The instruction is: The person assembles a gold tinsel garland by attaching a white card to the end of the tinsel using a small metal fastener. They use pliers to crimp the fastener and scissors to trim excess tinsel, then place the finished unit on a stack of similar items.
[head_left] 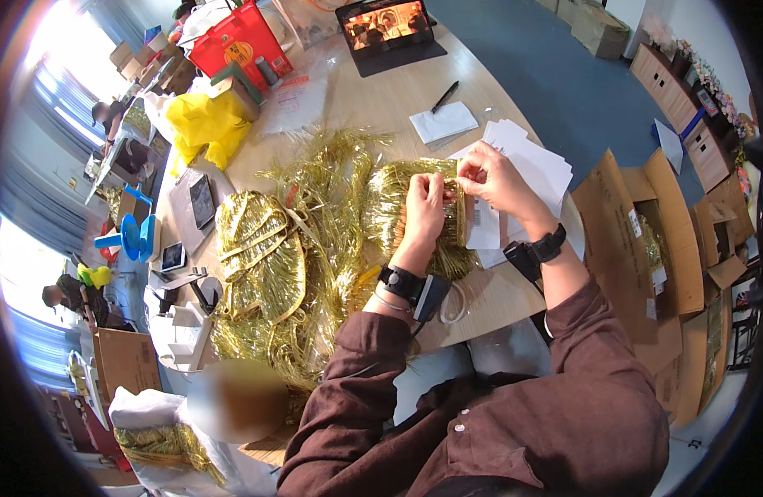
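A bundle of shiny gold tinsel fringe [388, 195] lies on the table in front of me, a flat gold band along its right side. My left hand [425, 211] rests over the bundle, its fingers closed on the fringe beside that band. Just right of it, my right hand [497, 180] pinches thumb and forefinger together at the band's upper end; what lies between the fingertips is too small to make out. A larger heap of loose gold tinsel [261, 257] with gold header strips spreads to the left of the bundle.
White papers [530, 166] lie beyond my right hand, near a folded white cloth [444, 123] and a black pen [445, 97]. A tablet [387, 33] stands at the back. Yellow plastic [203, 124] and a phone [202, 201] lie left. Open cardboard boxes [617, 240] stand right.
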The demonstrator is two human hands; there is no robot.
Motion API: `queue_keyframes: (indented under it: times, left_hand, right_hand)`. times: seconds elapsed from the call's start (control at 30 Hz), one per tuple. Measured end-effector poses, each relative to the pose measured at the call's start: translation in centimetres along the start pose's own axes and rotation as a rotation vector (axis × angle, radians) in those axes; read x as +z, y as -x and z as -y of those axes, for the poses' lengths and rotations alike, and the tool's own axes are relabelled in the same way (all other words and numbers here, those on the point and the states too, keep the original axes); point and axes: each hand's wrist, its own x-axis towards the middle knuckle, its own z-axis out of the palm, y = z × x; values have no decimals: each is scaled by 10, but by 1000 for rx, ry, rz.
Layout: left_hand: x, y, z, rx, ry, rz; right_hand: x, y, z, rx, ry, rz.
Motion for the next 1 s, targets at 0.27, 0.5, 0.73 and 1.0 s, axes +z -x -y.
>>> queue_keyframes:
  times: [0.27, 0.5, 0.73, 1.0]
  left_hand:
    - [7, -2, 7, 230, -156, -196]
    - [1, 14, -29, 554, -728, -306]
    - [30, 45, -41, 428, -833, -144]
    - [10, 33, -44, 344, -718, -266]
  right_hand:
    - [-1, -2, -17, 82, -32, 56]
    - [2, -2, -21, 121, -95, 22]
    - [1, -2, -23, 110, -107, -10]
    - [2, -3, -25, 55, -82, -13]
